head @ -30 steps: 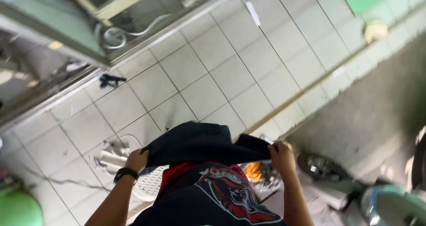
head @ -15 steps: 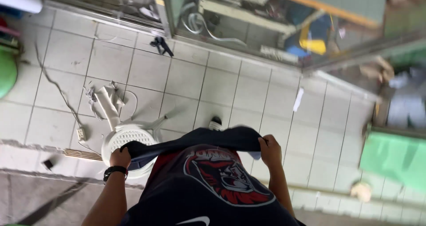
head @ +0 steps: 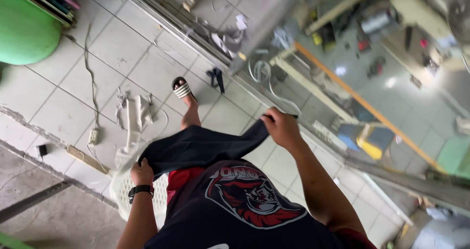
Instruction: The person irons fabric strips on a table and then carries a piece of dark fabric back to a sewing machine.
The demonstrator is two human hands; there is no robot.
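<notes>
Two hands point(head: 210, 151) — one dark garment point(head: 200, 147) — one sandal point(head: 181, 88).

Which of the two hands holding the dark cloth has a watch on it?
The left hand, gripping the dark cloth at its lower corner; the right hand has a bare wrist.

My cloth point(head: 200, 148) hides most of the white basket point(head: 122, 192). The green tub point(head: 24, 31) is cut by the edge. The workshop behind is blurred.
</notes>
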